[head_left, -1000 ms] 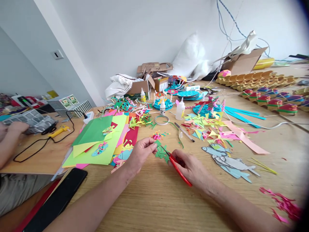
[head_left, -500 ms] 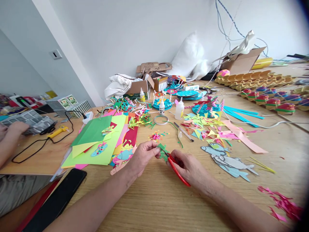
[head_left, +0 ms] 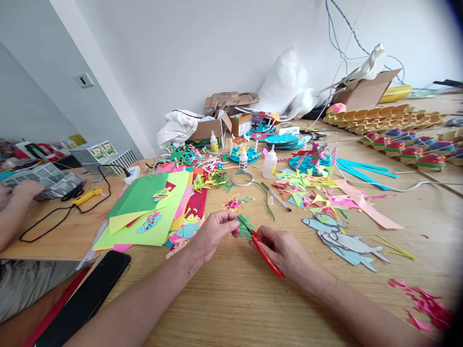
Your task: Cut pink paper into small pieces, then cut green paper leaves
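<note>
Between thumb and fingers, my left hand [head_left: 219, 232] pinches a small piece of green paper [head_left: 245, 226] above the table. My right hand [head_left: 280, 246] grips red-handled scissors [head_left: 265, 255], whose blades lie across the green paper. Just beyond my hands is a little heap of tiny coloured paper bits [head_left: 236, 203]. Fish-shaped paper cut-outs [head_left: 186, 231] lie left of my left hand, partly behind it. Grey-blue paper fish [head_left: 340, 241] with dark outlines lie to the right of my right hand.
Coloured paper sheets [head_left: 137, 212] are stacked at left, near a black phone [head_left: 87, 294]. Glue bottles [head_left: 269, 165], a tape ring [head_left: 242, 179] and paper scraps [head_left: 311, 188] stand or lie farther back. A co-worker's hand [head_left: 29, 190] is at far left; pink scraps [head_left: 427, 306] lie front right.
The view has shifted very slightly. Both hands, the green paper and the scissors stay almost in the same place.
</note>
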Motion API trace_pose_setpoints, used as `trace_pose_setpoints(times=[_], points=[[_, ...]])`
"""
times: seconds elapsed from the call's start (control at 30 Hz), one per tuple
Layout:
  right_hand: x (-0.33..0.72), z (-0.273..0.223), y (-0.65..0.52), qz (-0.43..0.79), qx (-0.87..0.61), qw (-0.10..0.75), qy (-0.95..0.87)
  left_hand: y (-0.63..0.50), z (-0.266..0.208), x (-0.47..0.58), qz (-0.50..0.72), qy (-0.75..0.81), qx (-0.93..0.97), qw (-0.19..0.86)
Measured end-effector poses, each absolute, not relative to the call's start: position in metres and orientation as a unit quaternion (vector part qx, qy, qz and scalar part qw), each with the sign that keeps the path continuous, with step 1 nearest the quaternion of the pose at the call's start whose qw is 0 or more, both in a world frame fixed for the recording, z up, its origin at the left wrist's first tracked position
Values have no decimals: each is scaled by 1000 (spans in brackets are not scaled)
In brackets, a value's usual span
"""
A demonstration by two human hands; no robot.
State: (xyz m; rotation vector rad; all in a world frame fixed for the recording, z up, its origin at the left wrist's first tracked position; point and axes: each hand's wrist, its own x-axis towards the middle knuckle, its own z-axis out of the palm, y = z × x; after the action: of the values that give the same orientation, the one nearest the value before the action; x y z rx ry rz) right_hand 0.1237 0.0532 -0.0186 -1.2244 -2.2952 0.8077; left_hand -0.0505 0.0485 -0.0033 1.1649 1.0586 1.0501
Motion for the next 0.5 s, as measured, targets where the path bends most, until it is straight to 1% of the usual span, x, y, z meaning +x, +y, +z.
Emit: trace_pose_setpoints(times=[0.17, 0.23, 0.33, 0.5], points=[[124, -17, 54, 306, -439, 197, -821, 50, -7, -52, 441, 456, 505, 585], [124, -17, 56, 328, -446, 208, -806, 50, -7, -52, 440, 462, 504, 582], [125, -18, 59, 386, -449, 258, -763, 50, -6, -51, 431, 468, 521, 569], [125, -20, 61, 504, -399, 342, -685, 48, -4, -44, 397, 495, 558, 535]])
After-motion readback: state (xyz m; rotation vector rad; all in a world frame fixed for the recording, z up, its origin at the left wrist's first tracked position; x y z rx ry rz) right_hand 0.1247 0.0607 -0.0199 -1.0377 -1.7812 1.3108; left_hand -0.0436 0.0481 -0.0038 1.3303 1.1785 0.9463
